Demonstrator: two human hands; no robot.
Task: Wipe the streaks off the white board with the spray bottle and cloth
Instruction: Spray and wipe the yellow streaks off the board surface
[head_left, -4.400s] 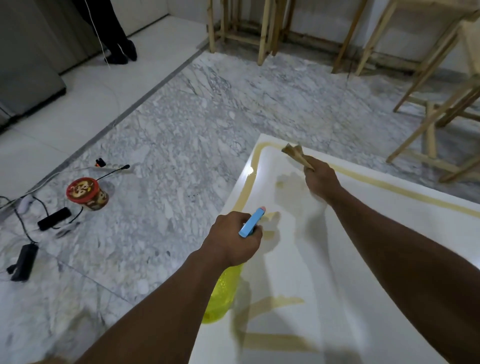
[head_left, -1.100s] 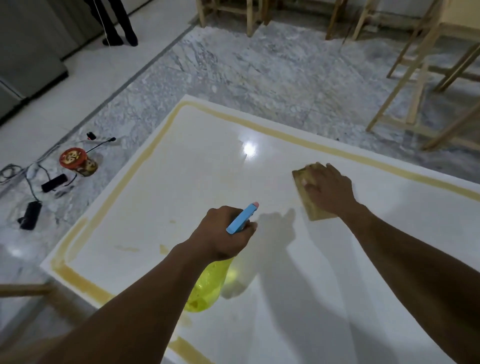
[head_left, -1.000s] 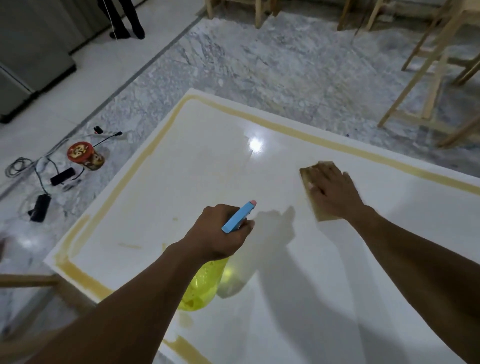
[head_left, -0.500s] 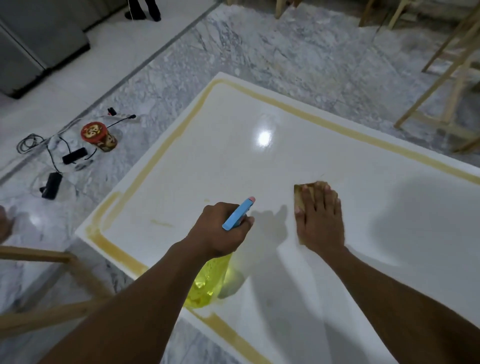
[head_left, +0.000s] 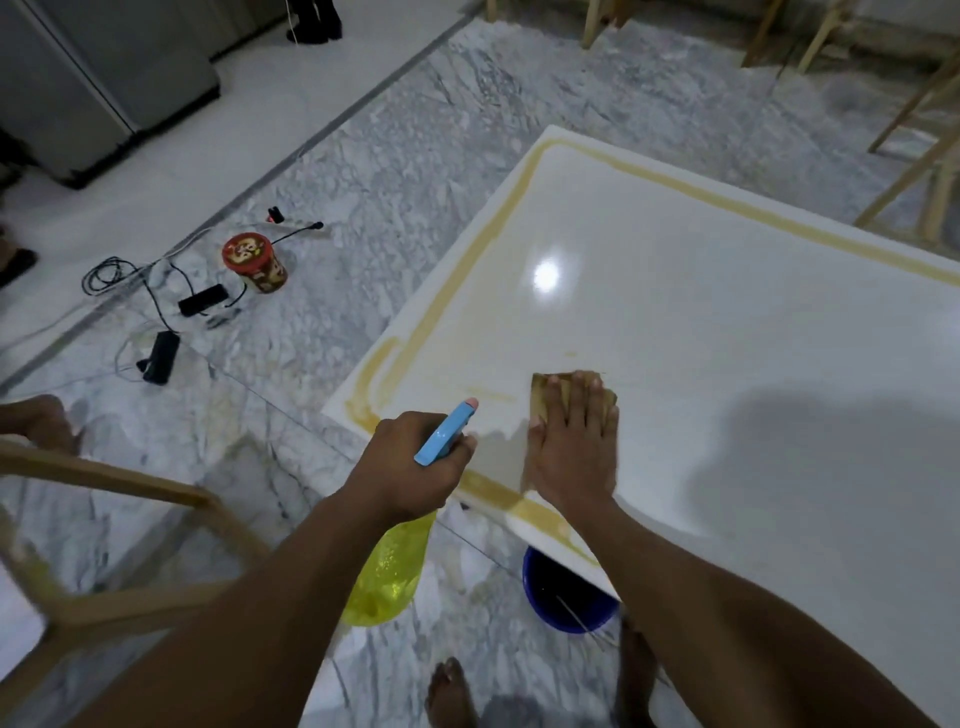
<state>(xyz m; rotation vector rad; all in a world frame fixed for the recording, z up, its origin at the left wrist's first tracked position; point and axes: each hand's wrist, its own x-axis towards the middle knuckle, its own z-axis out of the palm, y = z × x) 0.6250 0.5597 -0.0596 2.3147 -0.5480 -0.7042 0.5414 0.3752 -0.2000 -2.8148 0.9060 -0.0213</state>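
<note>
While the right hand (head_left: 571, 447) is dragging the cloth (head_left: 544, 397) down from the middle right of the frame, where it was a second ago, the action is shifting to the near left corner of the white board (head_left: 675, 312). That hand is now lying flat at lower centre, fingers straight and close together, pressing the cloth onto the board just above its near edge; only the cloth's far end is peeking out past the fingertips.

The left hand (head_left: 410, 462) is coming along too. Its fingers are curling tight round the neck of the spray bottle (head_left: 389, 577), the blue head jutting up past the knuckles, and the yellow body is now hanging off the board's edge over the marble floor rather than over the white surface. Whether a finger is sitting on the trigger, I cannot tell.

So what is this meaning for the job? The wide middle of the board is looking clean and glossy, and the wiping seems to be closing in on what is left: a short yellow smear (head_left: 488, 397) is waiting just left of the cloth, and the thick yellow border streak (head_left: 467, 280) is running round the edges, passing right under the wrist. Plenty of wiping is remaining, by my reckoning.
</note>
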